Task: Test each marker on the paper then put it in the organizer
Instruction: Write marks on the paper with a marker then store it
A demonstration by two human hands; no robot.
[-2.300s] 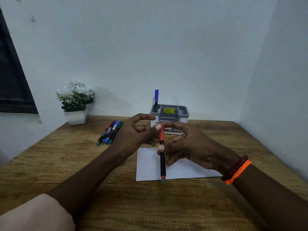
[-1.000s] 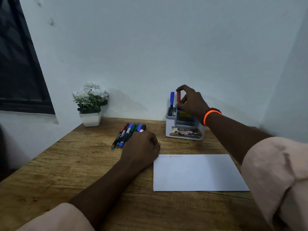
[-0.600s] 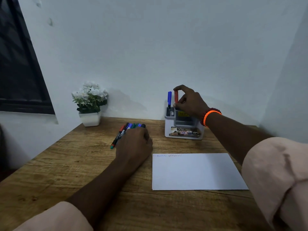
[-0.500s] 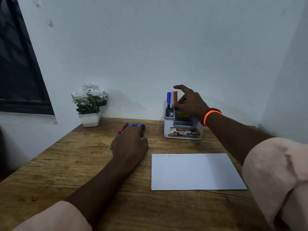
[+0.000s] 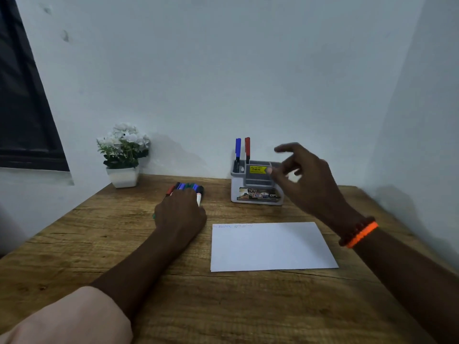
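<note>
You are between markers: two of them, the blue marker (image 5: 238, 150) and the red marker (image 5: 247, 148), stand upright in the left rear slot of the organizer (image 5: 257, 187), and the next one is not yet lifted. Your right hand (image 5: 301, 178) hangs just right of the organizer, fingers loose and spread, holding nothing. Your left hand (image 5: 182, 212) rests on the loose markers (image 5: 190, 188) left of the organizer; its fingers are hidden, so I cannot tell whether they grip one. Next, I judge, you single out one marker, uncap it, and scribble on the paper (image 5: 270, 245), which lies on the counter (image 5: 99, 244) just in front of the organizer, faint marks along its far edge.
</note>
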